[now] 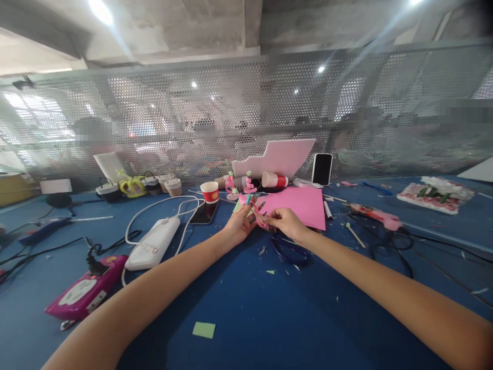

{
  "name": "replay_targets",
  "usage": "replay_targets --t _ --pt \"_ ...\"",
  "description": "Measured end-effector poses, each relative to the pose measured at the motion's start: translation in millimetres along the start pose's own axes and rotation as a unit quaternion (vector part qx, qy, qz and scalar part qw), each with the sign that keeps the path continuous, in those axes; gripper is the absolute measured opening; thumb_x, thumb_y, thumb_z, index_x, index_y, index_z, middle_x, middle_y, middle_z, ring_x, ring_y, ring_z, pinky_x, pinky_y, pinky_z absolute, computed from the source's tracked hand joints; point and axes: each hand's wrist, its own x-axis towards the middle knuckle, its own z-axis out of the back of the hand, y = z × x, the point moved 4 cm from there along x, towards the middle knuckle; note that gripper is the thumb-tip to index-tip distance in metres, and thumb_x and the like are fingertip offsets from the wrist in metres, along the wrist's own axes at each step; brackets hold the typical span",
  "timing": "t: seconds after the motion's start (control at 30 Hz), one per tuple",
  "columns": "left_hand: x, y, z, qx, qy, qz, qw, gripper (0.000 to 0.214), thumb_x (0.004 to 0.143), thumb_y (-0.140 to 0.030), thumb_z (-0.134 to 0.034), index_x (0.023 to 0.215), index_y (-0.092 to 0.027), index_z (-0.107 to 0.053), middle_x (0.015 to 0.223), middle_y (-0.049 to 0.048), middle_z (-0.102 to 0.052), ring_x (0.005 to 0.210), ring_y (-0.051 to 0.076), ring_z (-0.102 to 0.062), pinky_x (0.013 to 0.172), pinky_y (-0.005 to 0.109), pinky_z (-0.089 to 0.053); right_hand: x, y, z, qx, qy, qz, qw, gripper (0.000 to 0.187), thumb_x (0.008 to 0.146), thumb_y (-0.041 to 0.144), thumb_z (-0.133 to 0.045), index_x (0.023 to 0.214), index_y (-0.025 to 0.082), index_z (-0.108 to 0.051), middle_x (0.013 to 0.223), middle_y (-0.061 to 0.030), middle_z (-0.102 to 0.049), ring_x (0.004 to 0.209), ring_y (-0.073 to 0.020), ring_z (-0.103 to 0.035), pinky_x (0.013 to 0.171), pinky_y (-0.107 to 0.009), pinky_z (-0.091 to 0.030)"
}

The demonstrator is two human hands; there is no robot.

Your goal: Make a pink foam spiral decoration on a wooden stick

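Note:
Both hands meet over the blue table, working on a small pink paper piece with curled strips. My left hand is closed on its left side, fingertips pinched, and a small teal bit shows at the fingers. From the right, my right hand pinches the piece's other side between thumb and fingers. Just behind stand pink paper curls with green tops. A pink sheet lies behind my right hand. Below the hands are dark blue loops that look like scissor handles.
Left lie a white power bank with a cable, a magenta power strip and a phone beside a paper cup. Right lies a pink glue gun with its cord. A green paper scrap lies in front.

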Motion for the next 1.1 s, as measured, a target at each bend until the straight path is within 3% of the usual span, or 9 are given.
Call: replay_targets --t 0.23,0.47,0.73,1.0,1.1 --pt "7.7 0.1 7.9 -0.013 -0.024 -0.017 0.999 0.010 0.079 -0.018 -0.063 0.088 -0.022 -0.065 0.094 0.0014 -0.070 0.082 0.013 -0.066 0.066 0.023 -0.052 -0.1 1.9 -0.1 -0.048 0.038 -0.010 0.998 0.041 0.054 0.052 -0.077 0.051 0.016 -0.058 0.044 0.0016 -0.055 0.044 -0.0106 -0.047 0.048 -0.025 -0.033" --pt "18.6 3.6 17.9 -0.020 -0.033 -0.045 0.998 0.013 0.074 -0.016 -0.069 0.085 -0.019 -0.064 0.091 0.0020 -0.070 0.076 0.013 -0.066 0.070 0.025 -0.052 -1.4 5.9 -0.3 -0.085 0.084 0.007 0.993 0.039 0.058 0.049 -0.077 0.053 0.015 -0.058 0.047 0.0019 -0.055 0.046 -0.0098 -0.044 0.050 -0.025 -0.032" --pt "11.9 1.1 10.7 -0.035 -0.034 -0.060 0.997 0.007 0.076 -0.009 -0.065 0.074 -0.015 -0.063 0.074 0.0012 -0.068 0.067 0.009 -0.065 0.069 0.020 -0.049 -5.4 15.0 -5.2 -0.053 0.147 0.003 0.988 0.037 0.056 0.048 -0.078 0.055 0.015 -0.061 0.055 -0.0013 -0.062 0.052 -0.0112 -0.049 0.052 -0.025 -0.034" --pt "12.0 0.0 10.2 -0.027 -0.011 -0.073 0.997 0.007 0.074 -0.007 -0.066 0.075 -0.014 -0.065 0.072 0.0010 -0.068 0.065 0.008 -0.063 0.072 0.019 -0.048 -6.7 20.8 -3.8 -0.022 0.159 -0.012 0.987 0.038 0.056 0.048 -0.078 0.055 0.015 -0.061 0.052 0.0002 -0.059 0.049 -0.0090 -0.046 0.052 -0.025 -0.035" --pt "13.7 0.7 9.7 -0.030 -0.003 -0.070 0.997 0.009 0.078 -0.006 -0.061 0.076 -0.014 -0.067 0.071 0.0017 -0.068 0.064 0.008 -0.063 0.072 0.020 -0.048 -4.3 21.3 -1.8 0.028 0.131 -0.022 0.991 0.038 0.058 0.049 -0.077 0.054 0.015 -0.059 0.047 0.0027 -0.054 0.045 -0.0082 -0.044 0.050 -0.025 -0.035"
